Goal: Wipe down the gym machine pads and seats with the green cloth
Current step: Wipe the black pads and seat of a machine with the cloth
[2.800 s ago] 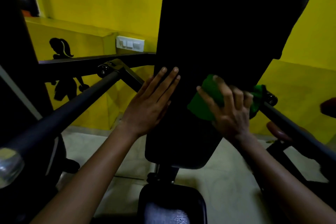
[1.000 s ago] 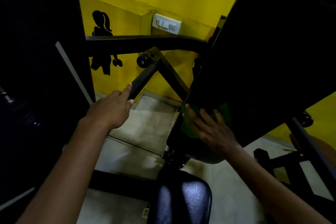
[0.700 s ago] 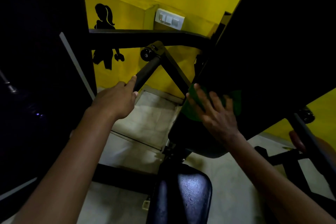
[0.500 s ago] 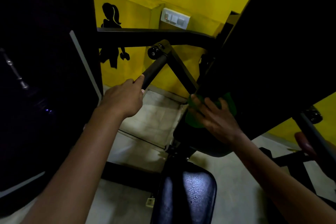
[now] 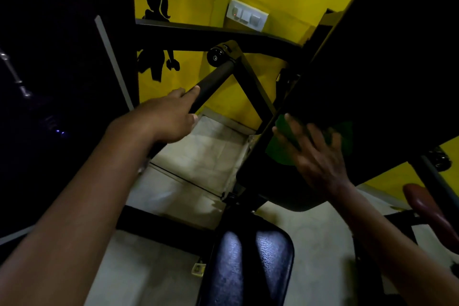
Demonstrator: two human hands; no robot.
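Note:
A large black back pad point(image 5: 387, 77) tilts across the upper right. Pressed flat against its lower left part is the green cloth point(image 5: 280, 141), under the spread, straight fingers of my right hand point(image 5: 315, 154). My left hand point(image 5: 169, 117) grips the black handle bar point(image 5: 213, 82) of the machine at left centre, fingers curled round it. Below, the black seat pad point(image 5: 250, 266) shines faintly at the bottom centre.
A black frame crossbar point(image 5: 198, 37) runs in front of the yellow wall. A white switch plate point(image 5: 247, 15) sits on the wall. A dark machine column point(image 5: 62, 82) fills the left. A reddish pad point(image 5: 427, 208) and a second handle bar stand at right. Pale floor tiles point(image 5: 198, 154) lie below.
My left hand left the back pad and took hold of the handle bar. My right hand has rubbed the cloth up and down on the pad's lower left edge. The view shifted left.

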